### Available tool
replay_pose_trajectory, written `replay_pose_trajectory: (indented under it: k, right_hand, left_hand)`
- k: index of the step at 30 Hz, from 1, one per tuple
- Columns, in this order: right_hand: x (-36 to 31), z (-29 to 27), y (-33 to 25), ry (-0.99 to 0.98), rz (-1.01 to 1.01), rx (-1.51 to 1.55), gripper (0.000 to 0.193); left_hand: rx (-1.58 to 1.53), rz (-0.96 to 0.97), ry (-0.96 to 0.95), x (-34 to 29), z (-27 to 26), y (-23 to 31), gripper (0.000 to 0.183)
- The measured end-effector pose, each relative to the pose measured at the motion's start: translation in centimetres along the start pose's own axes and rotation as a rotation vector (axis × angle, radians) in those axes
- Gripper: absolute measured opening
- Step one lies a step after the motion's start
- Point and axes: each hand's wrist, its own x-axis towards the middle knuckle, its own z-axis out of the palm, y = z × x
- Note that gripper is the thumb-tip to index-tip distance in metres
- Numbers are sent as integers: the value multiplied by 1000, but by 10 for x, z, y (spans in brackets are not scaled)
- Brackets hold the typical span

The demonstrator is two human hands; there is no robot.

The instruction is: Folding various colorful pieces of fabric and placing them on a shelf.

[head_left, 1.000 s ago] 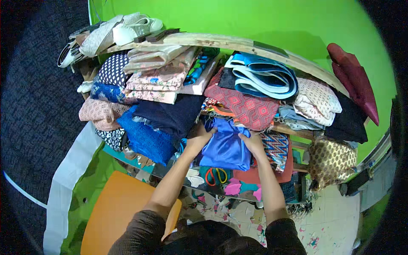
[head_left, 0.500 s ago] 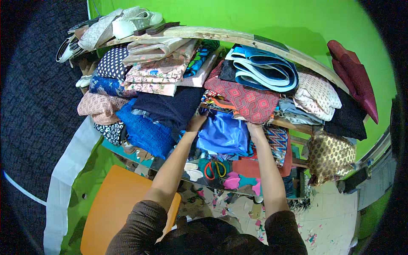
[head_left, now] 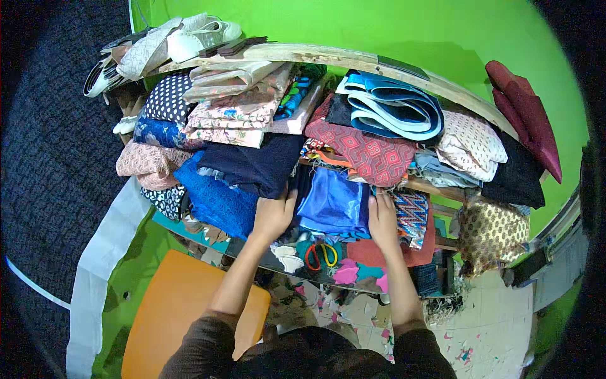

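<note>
A shiny blue satin cloth (head_left: 334, 201) lies folded on the lower shelf, between my two hands. My left hand (head_left: 273, 216) is at the lower corner of a folded navy cloth (head_left: 262, 163), thumb apart from the fingers; the cloth partly hides the fingertips. Left of that hand sits a bright blue textured cloth (head_left: 221, 201). Along the satin's right side my right hand (head_left: 382, 221) rests with fingers stretched out, next to a zigzag-patterned cloth (head_left: 411, 211). Scissors (head_left: 320, 256) with red and yellow handles lie below the satin.
Folded fabrics fill the wooden shelves, including a red patterned cloth (head_left: 372, 151) above the satin and a gold-spotted bundle (head_left: 492, 230) at right. An orange chair (head_left: 164, 316) stands at lower left. Scraps litter the tiled floor (head_left: 486, 322).
My left hand has moved left and down from the satin's upper left corner to the navy cloth. The right hand has shifted slightly lower along the satin's right edge.
</note>
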Motion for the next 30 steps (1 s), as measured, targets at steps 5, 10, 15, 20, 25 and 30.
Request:
replay_pose_trajectory:
  k: [5,10,15,20,25,30]
  right_hand:
    - [-38,-15,-49,-40,-381,-346,45]
    - [-23,11,-54,-160,-442,-565,53]
    - [-8,22,-45,-286,-378,-412,48]
    - [-3,13,-50,-372,-392,-332,42]
    - [-25,-7,-54,-315,-477,-277,41]
    - [-64,-21,-51,-255,-444,-224,40]
  left_hand:
    - [356,596,34,-45,-12,26,54]
    - [497,614,12,-18,19,12,51]
    - [520,519,-40,2,24,9,49]
    - [490,493,41,-12,22,11,37]
    - [431,451,66,-41,11,30,33]
    - [451,347,58,-84,4,57,32]
